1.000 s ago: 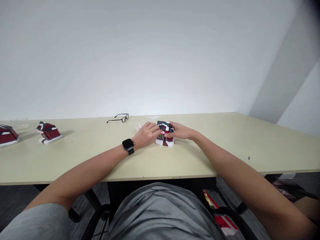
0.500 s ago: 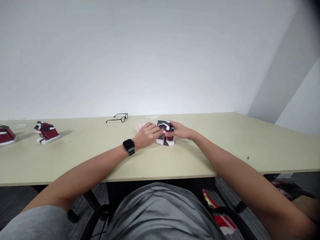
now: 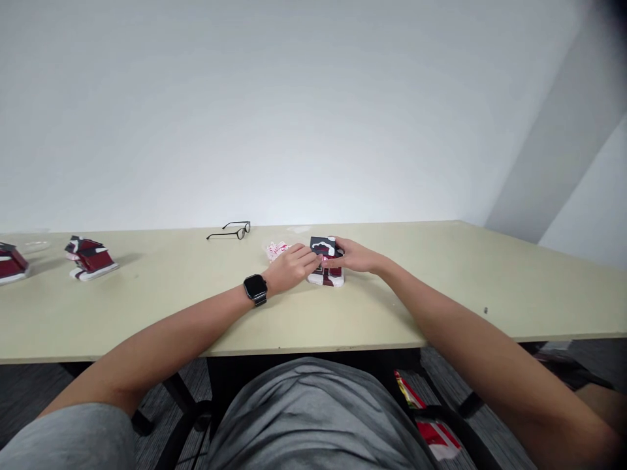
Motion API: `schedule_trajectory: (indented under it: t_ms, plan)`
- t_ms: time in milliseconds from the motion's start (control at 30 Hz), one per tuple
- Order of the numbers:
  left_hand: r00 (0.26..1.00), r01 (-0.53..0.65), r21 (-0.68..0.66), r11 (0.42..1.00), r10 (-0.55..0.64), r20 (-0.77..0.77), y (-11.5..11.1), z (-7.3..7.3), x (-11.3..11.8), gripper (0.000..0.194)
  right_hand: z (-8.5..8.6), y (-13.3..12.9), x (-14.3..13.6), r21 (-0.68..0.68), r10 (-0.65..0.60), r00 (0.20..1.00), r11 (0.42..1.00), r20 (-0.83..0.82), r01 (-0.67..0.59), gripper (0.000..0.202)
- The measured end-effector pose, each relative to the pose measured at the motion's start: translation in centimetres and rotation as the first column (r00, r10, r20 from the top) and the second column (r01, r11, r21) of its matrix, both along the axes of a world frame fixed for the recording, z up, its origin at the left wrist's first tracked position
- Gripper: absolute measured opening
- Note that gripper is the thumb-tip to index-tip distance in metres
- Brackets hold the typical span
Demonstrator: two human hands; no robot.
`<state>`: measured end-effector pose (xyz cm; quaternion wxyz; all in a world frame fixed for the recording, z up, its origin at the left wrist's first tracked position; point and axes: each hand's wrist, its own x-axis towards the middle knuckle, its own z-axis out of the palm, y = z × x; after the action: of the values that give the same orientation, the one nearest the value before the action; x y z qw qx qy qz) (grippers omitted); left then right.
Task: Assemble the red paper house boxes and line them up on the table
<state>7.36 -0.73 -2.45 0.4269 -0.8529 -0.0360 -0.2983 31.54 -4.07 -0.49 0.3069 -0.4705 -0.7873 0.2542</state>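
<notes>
A small model house (image 3: 334,277) with dark red walls, a dark roof and white snow-like trim stands upright on the table in front of me. My right hand (image 3: 356,254) wraps round its right side, with the thumb across the front. My left hand (image 3: 294,266) has its fingers pressed together against the front left of the house, near a red-and-white striped bit. Whether something small is in those fingertips is hidden. Just behind the left hand lies a clear bag of red-and-white pieces (image 3: 277,250).
Two similar model houses stand at the left, one whole (image 3: 98,260) and one cut off by the frame edge (image 3: 10,264). Black-framed glasses (image 3: 240,232) lie near the wall. A tiny dark bit (image 3: 485,311) sits on the table (image 3: 441,287) at the right.
My left hand has shifted slightly down, showing more of the bag behind it. My right hand stays round the house, which has hardly moved.
</notes>
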Motion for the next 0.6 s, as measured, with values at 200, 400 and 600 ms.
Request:
schedule_trajectory:
  t_ms: [200, 400, 600]
  plan:
    - [0.989, -0.099, -0.124, 0.987, 0.111, 0.095, 0.36, 0.37, -0.04, 0.02, -0.07, 0.44, -0.09, 0.016, -0.016, 1.0, 1.0, -0.012, 0.016, 0.048]
    - [0.971, -0.208, -0.061, 0.976, 0.214, 0.104, 0.85, 0.77, -0.63, 0.039, 0.14, -0.01, -0.23, -0.003, -0.037, 0.999, 0.999, -0.008, 0.037, 0.05]
    - [0.975, -0.202, -0.102, 0.974, 0.21, 0.075, 0.93, 0.05, -0.38, 0.037, 0.07, -0.18, -0.22, -0.023, -0.021, 1.0, 1.0, -0.001, 0.021, 0.05]
